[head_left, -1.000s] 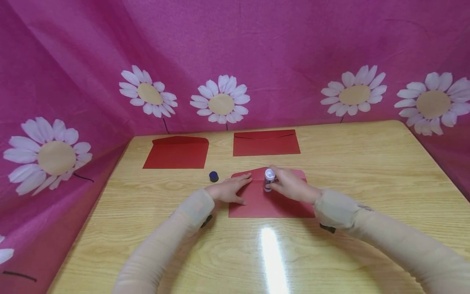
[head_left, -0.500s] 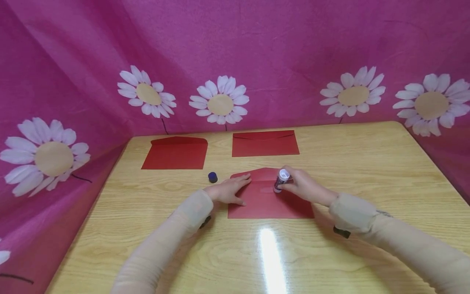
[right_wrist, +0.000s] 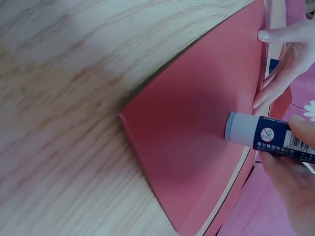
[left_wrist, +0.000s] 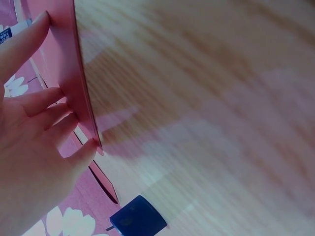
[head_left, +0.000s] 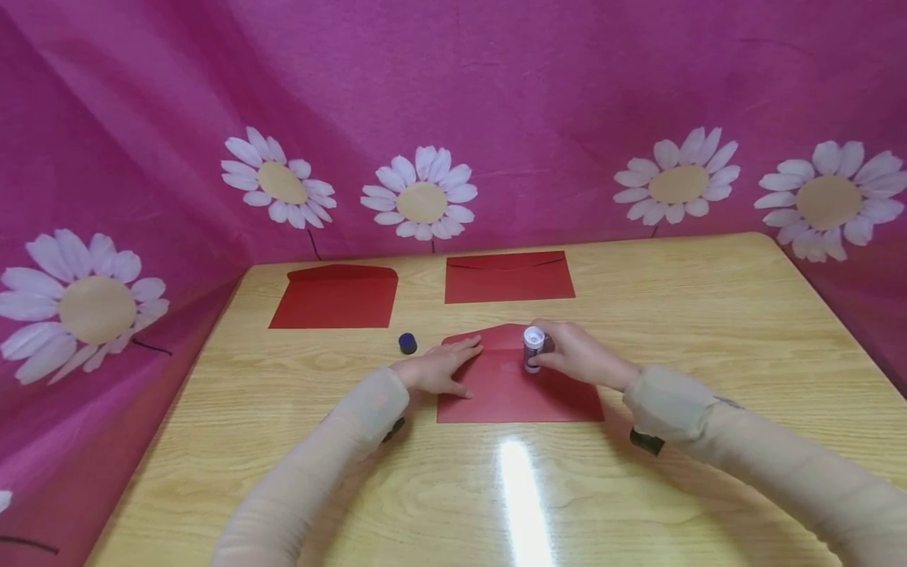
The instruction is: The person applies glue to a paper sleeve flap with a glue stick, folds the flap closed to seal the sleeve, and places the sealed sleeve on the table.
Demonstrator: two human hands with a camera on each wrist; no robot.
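A red envelope (head_left: 496, 398) lies on the table with its flap spread away from me. My left hand (head_left: 438, 368) rests on its left part, fingers spread and straight. In my right hand (head_left: 586, 354) I grip a glue stick (head_left: 533, 350), white end up, its other end down on the envelope just below the flap fold. The right wrist view shows the glue stick's (right_wrist: 275, 135) dark blue label, with its pale end against the red paper. A dark blue cap (head_left: 407, 343) sits left of the envelope, close to my left hand.
Behind lie two more red envelopes: one with its flap up (head_left: 336, 299) at the back left, one with its flap folded down (head_left: 509, 279) at the back middle. A pink cloth (head_left: 538, 94) with daisies hangs past the wooden table's (head_left: 708, 315) far edge.
The glue stick in my right hand has slid right along the envelope, then partly back left. A faint smear shows on the paper. My left hand keeps its place.
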